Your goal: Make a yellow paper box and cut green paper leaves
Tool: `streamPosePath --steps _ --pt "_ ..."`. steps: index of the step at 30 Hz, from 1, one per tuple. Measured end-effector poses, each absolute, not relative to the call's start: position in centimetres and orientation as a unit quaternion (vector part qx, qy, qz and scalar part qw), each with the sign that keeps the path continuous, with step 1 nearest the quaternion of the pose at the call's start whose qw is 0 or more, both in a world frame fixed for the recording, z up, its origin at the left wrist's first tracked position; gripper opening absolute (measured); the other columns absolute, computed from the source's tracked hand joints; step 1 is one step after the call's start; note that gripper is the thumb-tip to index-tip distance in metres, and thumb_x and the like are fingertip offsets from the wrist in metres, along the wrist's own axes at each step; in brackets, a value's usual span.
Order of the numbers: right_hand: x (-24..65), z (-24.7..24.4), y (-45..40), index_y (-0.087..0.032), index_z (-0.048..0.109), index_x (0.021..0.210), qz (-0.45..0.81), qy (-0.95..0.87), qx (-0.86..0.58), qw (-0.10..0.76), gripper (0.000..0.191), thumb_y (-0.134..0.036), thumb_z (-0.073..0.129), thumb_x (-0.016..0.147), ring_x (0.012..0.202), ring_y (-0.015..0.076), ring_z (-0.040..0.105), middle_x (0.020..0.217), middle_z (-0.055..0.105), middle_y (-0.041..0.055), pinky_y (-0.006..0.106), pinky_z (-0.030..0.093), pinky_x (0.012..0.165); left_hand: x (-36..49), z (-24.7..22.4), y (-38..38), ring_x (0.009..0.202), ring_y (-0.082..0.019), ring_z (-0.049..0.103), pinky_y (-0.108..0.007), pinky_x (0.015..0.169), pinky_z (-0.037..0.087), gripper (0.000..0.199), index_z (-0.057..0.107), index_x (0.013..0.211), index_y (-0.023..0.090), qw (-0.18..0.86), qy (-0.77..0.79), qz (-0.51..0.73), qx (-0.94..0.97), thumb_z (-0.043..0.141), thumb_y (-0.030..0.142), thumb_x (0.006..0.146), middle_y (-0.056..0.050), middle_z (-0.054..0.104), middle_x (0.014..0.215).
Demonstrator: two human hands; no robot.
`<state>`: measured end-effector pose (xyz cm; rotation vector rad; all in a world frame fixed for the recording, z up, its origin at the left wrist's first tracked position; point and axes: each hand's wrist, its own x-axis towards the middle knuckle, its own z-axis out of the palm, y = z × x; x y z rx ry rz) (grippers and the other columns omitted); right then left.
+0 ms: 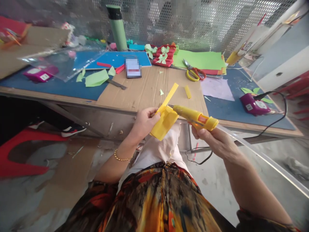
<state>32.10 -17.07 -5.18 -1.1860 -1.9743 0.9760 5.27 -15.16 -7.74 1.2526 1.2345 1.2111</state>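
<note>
Yellow folded piece pinched in left hand, just off middle of desk's front edge; grips 1 glue gun in right hand. Risks burnt fingertips from nozzle slip.

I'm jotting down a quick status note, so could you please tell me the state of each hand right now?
Left hand: closed, pinching the yellow paper.
Right hand: closed around the yellow glue gun.

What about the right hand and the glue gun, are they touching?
Touching: the head view shows the right hand holding the yellow glue gun from beneath.
</note>
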Motion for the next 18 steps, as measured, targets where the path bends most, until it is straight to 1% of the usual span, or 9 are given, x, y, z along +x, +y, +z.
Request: streamPosePath --steps 3,7,12,16,18 --pt "31.5 -4.99 -17.26 -0.026 0.064 0.097 0.355 -0.774 -0.423 0.309 0.057 -0.082 0.053 0.103 0.071 0.0213 0.054 0.081 0.057 0.0038 0.038 0.047 0.064 5.34 -7.81 -15.12 0.063 -0.011 0.05 -0.021 0.054 0.038 0.02 0.073 0.078 0.016 0.455 0.521 0.488 0.533 0.064 0.034 0.08 0.0 0.06 0.069" --pt "31.05 -4.88 -17.19 -0.027 0.061 0.095 0.339 -0.789 -0.418 0.295 0.05 -0.074 0.052 0.107 0.069 0.0216 0.056 0.079 0.059 0.0036 0.038 0.049 0.062 5.32 -7.72 -15.16 0.065 -0.012 0.046 -0.022 0.054 0.034 0.017 0.072 0.078 0.016 0.419 0.534 0.483 0.552 0.063 0.031 0.081 0.002 0.056 0.067" --pt "31.4 -4.97 -16.99 -0.028 0.064 0.108 0.339 -0.797 -0.429 0.255 0.039 -0.066 0.055 0.108 0.069 0.0239 0.059 0.081 0.064 0.0045 0.041 0.053 0.061 5.46 -7.54 -15.26 0.064 -0.012 0.043 -0.023 0.054 0.032 0.013 0.067 0.073 0.019 0.389 0.538 0.48 0.573 0.062 0.029 0.081 0.003 0.049 0.064" --pt "31.62 -4.97 -16.96 -0.029 0.066 0.115 0.339 -0.796 -0.437 0.246 0.038 -0.065 0.055 0.108 0.074 0.0261 0.065 0.086 0.068 0.0055 0.043 0.059 0.066 5.66 -7.6 -15.22 0.064 -0.013 0.04 -0.024 0.054 0.029 0.015 0.061 0.068 0.021 0.376 0.538 0.48 0.582 0.062 0.029 0.08 0.003 0.045 0.063" --pt "31.68 -4.97 -16.98 -0.029 0.067 0.116 0.329 -0.798 -0.44 0.248 0.039 -0.065 0.055 0.108 0.072 0.026 0.064 0.084 0.067 0.0053 0.042 0.059 0.064 5.7 -7.67 -15.19 0.064 -0.013 0.041 -0.024 0.054 0.029 0.015 0.06 0.067 0.021 0.377 0.538 0.479 0.582 0.062 0.03 0.079 0.002 0.045 0.064"
